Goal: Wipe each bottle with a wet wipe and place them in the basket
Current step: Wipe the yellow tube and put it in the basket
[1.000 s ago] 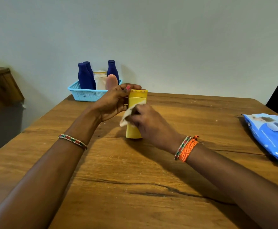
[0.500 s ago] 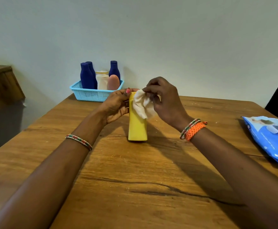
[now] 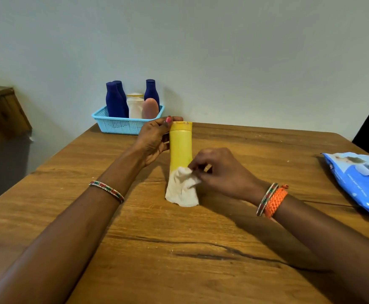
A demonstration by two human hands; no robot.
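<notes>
our left hand (image 3: pixel 155 139) grips the top of the yellow bottle (image 3: pixel 180 145), upright on the wooden table (image 3: pixel 179 249). our right hand (image 3: pixel 220 172) pinches the wet wipe (image 3: pixel 182 189) against its base; the blue basket (image 3: pixel 122 126) sits well behind.

Both forearms are bare, with no sleeves in view. The left wrist carries a thin beaded bracelet (image 3: pixel 106 191) in red, green and white. The right wrist wears a similar beaded bangle (image 3: pixel 266 199) beside a thick braided orange band (image 3: pixel 275 202). A left-hand fingernail (image 3: pixel 168 119) is painted pink.
</notes>
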